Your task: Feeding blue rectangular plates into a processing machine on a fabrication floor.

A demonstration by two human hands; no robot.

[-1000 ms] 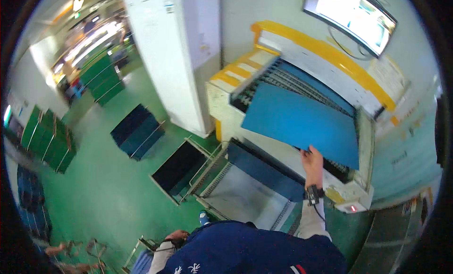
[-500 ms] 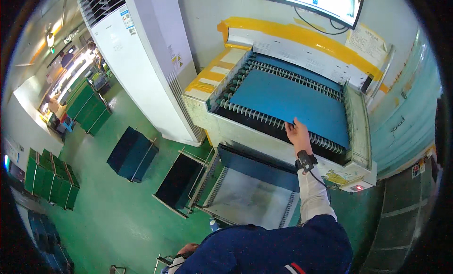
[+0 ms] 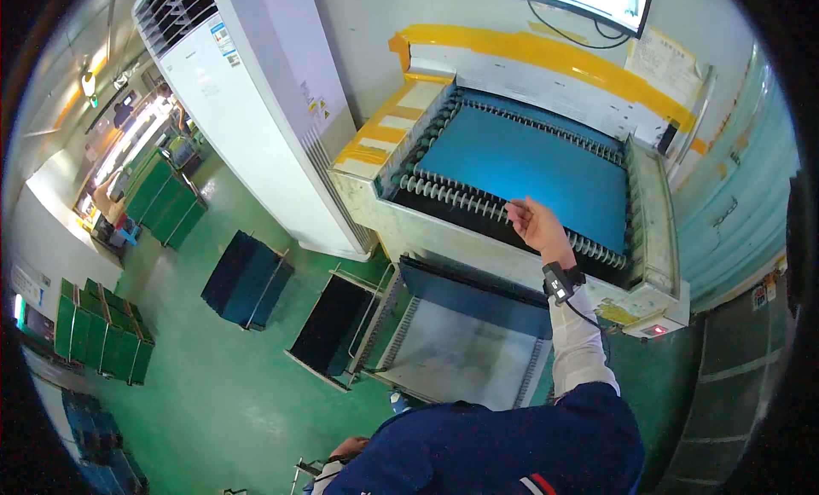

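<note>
A flat blue panel point(image 3: 533, 175) lies on the rows of wheeled rollers point(image 3: 456, 196) in a pale machine with yellow tape along its top. My right hand point(image 3: 537, 226) is over the front rollers, close to the panel's front edge. Its fingers are loosely bent and slightly apart, and I see nothing held in them. A black device with a cable is strapped to that wrist. Low in the picture, my left hand point(image 3: 350, 446) shows only in part beside my dark blue sleeve; its fingers are hidden.
Below the machine stands a rack point(image 3: 456, 354) with toothed sides and dark panels leaning at its back. To its left are a dark bin-like rack point(image 3: 333, 329) and a dark panel stack point(image 3: 247, 282). A tall white air conditioner point(image 3: 247, 111) and green racks point(image 3: 102, 333) stand further left.
The blue panel has travelled farther back over the rollers, away from me. My right hand has come off its front edge and shifted slightly. The view has tilted a little.
</note>
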